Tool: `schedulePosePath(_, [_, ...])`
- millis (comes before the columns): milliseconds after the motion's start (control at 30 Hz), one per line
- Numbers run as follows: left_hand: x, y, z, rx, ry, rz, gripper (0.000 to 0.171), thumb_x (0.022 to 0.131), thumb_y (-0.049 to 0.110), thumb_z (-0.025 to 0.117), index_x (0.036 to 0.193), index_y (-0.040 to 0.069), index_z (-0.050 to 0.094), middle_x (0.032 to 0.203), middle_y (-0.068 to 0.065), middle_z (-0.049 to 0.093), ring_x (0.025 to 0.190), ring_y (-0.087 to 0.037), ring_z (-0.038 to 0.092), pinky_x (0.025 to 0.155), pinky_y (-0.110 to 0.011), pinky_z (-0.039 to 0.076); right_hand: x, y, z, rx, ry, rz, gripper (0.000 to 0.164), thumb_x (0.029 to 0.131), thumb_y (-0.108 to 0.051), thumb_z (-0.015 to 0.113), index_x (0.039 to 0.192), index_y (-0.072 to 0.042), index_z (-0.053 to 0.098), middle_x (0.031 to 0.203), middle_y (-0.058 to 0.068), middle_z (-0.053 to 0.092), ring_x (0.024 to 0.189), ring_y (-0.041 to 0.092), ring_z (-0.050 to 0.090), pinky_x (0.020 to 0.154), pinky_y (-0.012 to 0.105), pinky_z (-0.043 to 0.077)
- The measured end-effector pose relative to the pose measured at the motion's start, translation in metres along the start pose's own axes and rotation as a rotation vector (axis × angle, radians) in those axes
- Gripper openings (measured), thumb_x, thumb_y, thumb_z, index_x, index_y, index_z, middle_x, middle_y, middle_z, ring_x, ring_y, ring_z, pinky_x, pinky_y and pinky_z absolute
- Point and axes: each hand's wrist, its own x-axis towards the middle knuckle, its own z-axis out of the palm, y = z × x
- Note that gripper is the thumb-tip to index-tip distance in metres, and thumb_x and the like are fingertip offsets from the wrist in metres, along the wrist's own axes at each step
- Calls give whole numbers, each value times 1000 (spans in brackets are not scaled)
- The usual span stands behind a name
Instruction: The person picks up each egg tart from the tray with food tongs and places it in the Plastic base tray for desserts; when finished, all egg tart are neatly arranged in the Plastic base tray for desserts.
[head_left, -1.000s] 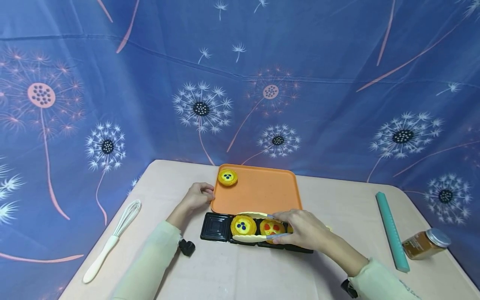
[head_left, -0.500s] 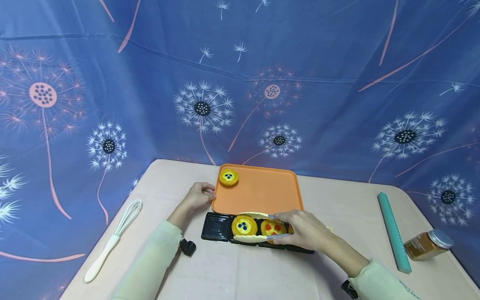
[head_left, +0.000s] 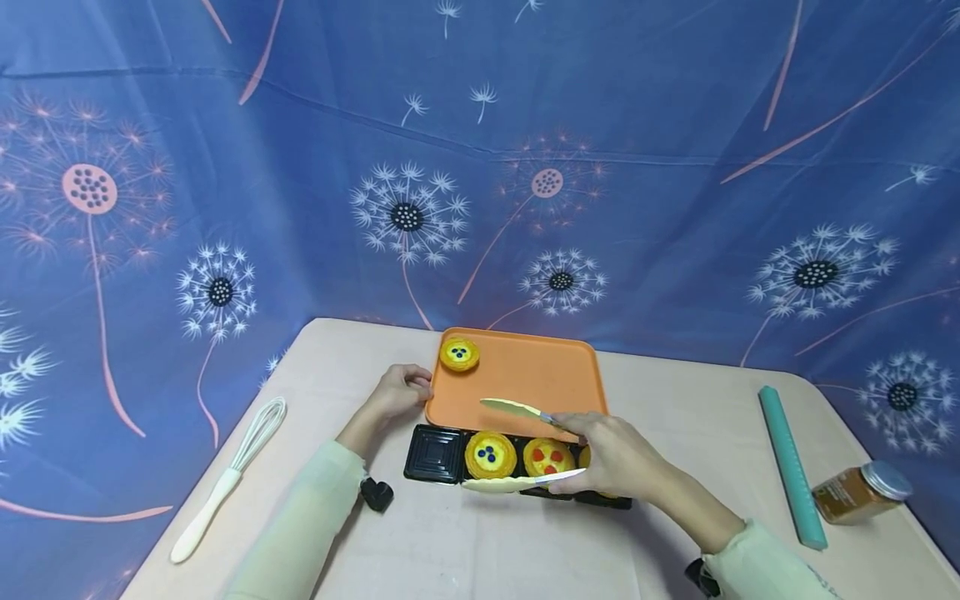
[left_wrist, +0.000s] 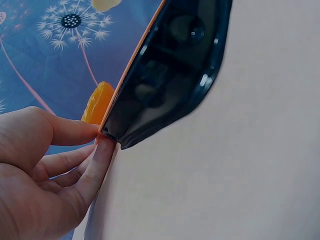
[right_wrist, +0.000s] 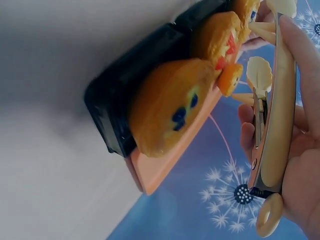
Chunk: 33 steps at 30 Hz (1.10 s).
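Note:
My right hand grips a pair of food tongs, their cream tips spread wide apart. Between and below the tips is a black compartment tray. It holds a tart with blue dots, a tart with red pieces and another tart, mostly behind my hand in the head view. The leftmost compartment holds no tart. My left hand pinches the left edge of an orange tray between thumb and fingers, seen closely in the left wrist view. A blue-dotted tart sits in that tray's far left corner.
A white whisk lies on the left of the table. Over on the right are a teal rod and a jar of brown contents with a silver lid. Blue dandelion-print cloth hangs behind the table.
The tongs' tips have sprung apart from around the blue-dotted tart, one over the orange tray and one toward the front. That tart stays in the black tray. My left hand keeps its place.

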Motion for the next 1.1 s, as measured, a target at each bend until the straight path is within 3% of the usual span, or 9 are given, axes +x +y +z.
schedulePosePath(233, [1,-2,0,10,3,-4,28,78,-3,66,106,-4,63,89,-11,64,72,-14,59,63,-24,51,20,2,-18,-12,43,-8,88,61,-62,77,129,-8,57,121,6,64,77,7,56,63,27,47])
schedulePosePath(433, [2,-3,0,-13,6,-9,28,78,-4,66,106,-4,63,89,-11,64,72,-14,59,64,-25,52,50,12,-26,13,78,29,91,62,-63,75,130,-6,55,112,8,67,77,11,56,62,27,46])
schedulePosePath(633, [3,-4,1,-6,0,-10,29,78,-3,66,107,-4,62,90,-11,64,72,-14,59,64,-25,53,82,23,-17,12,59,106,97,63,-75,65,134,-10,52,118,9,65,74,14,57,61,30,43])
schedulePosePath(767, [3,-3,1,-2,-2,-2,30,77,-3,67,106,-4,62,88,-11,64,71,-14,59,64,-25,52,99,26,-7,17,50,130,96,64,-73,66,136,-11,51,111,11,68,49,12,38,55,30,35])
schedulePosePath(867, [2,-2,1,-6,1,8,29,77,-3,66,106,-5,62,88,-11,64,70,-14,59,64,-25,52,111,28,2,22,21,160,99,63,-75,65,137,-10,49,109,12,68,41,10,22,47,27,27])
schedulePosePath(1033, [3,-2,1,-12,3,2,28,78,-3,66,106,-6,62,88,-11,63,69,-13,59,63,-24,52,126,27,15,68,-43,204,103,62,-77,63,139,-9,47,117,15,64,40,9,20,42,25,21])
schedulePosePath(1100, [3,-2,2,-18,2,-1,28,78,-3,66,106,-6,62,88,-11,63,69,-13,59,63,-24,52,129,27,19,76,-60,226,100,65,-73,66,139,-9,46,102,15,68,41,10,20,43,26,22])
